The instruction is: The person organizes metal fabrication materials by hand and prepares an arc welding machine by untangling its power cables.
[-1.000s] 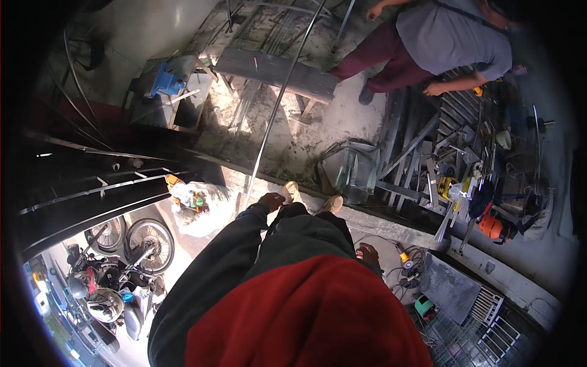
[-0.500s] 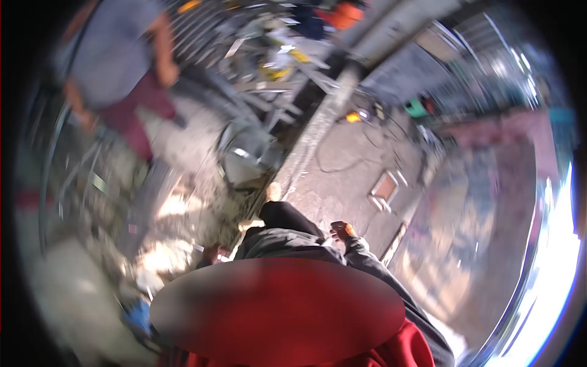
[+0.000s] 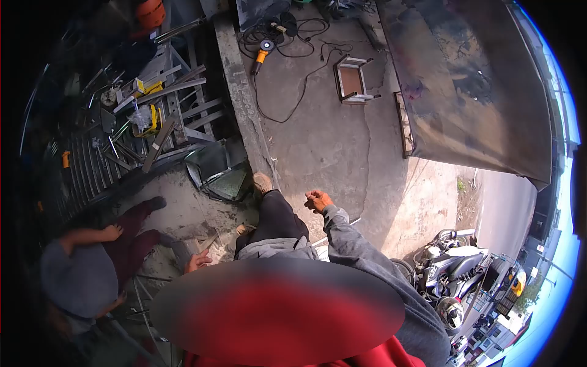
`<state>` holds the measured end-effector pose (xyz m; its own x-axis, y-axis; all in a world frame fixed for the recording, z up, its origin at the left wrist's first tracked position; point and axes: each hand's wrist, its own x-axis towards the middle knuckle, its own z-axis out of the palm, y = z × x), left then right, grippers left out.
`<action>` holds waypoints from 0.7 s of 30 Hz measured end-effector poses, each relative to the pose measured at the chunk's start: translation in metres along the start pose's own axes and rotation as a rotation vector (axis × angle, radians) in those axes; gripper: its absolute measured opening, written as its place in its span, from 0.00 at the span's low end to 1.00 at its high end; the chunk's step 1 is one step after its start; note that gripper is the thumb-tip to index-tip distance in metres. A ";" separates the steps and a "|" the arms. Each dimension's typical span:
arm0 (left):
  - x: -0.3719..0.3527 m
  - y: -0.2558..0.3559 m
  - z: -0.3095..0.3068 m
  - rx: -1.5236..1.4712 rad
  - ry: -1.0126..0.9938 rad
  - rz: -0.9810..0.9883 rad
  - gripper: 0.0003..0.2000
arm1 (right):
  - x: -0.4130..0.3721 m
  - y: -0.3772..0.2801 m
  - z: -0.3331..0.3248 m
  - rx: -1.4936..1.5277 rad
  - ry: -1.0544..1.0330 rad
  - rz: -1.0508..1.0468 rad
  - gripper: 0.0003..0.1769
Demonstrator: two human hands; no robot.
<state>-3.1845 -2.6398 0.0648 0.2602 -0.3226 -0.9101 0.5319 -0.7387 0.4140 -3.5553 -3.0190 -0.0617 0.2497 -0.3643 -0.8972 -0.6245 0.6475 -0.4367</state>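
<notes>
My right hand (image 3: 318, 200) hangs in front of my body above the concrete floor, its fingers loosely bent and a little apart, with nothing visible in it. Low on the other side, my left hand (image 3: 198, 261) shows its fingers stretched out and holds nothing that I can see. Part of it is hidden by the blurred oval at the bottom. One shoe (image 3: 263, 182) is beside the raised concrete edge (image 3: 247, 110). Close to that foot lie glass-like panes (image 3: 226, 183) in a dark frame.
A person in a grey shirt (image 3: 79, 275) is at the left. Metal bars and a yellow container (image 3: 147, 119) crowd a rack. An angle grinder (image 3: 262, 56) with a coiled cable and an upturned stool (image 3: 353, 79) lie ahead. Motorcycles (image 3: 452, 263) stand at right, below a hanging sheet (image 3: 471, 85).
My view has swung right, bringing the street and motorcycles into sight. The other person now appears lower at the left. Both my hands still appear without anything in them.
</notes>
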 end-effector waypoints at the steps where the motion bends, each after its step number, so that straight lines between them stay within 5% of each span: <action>1: -0.004 0.022 -0.001 0.059 -0.037 0.045 0.26 | 0.001 -0.004 -0.001 -0.059 0.050 0.047 0.19; 4: 0.020 0.062 -0.014 0.192 -0.027 0.114 0.29 | 0.033 0.010 -0.010 -0.049 0.110 0.027 0.21; 7: 0.053 0.055 -0.036 0.149 0.118 0.156 0.30 | 0.077 0.016 -0.015 -0.380 0.134 0.063 0.21; 15: 0.278 -0.209 -0.140 0.192 -0.003 0.100 0.23 | 0.242 0.100 0.022 -0.237 0.268 -0.137 0.22; 18: 0.346 -0.387 -0.123 -0.132 0.433 0.011 0.22 | 0.254 0.152 0.093 -0.218 0.258 -0.134 0.21; 19: 0.314 -0.405 -0.101 -0.365 0.531 -0.019 0.23 | 0.247 0.166 0.114 -0.220 0.201 -0.103 0.21; 21: 0.269 -0.449 -0.079 -0.648 0.380 -0.308 0.26 | 0.230 0.203 0.153 -0.242 0.118 -0.046 0.21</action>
<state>-3.2902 -2.3481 -0.3641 0.2201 0.1484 -0.9641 0.9549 -0.2349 0.1818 -3.5119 -2.8686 -0.3666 0.2032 -0.4745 -0.8565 -0.7769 0.4543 -0.4360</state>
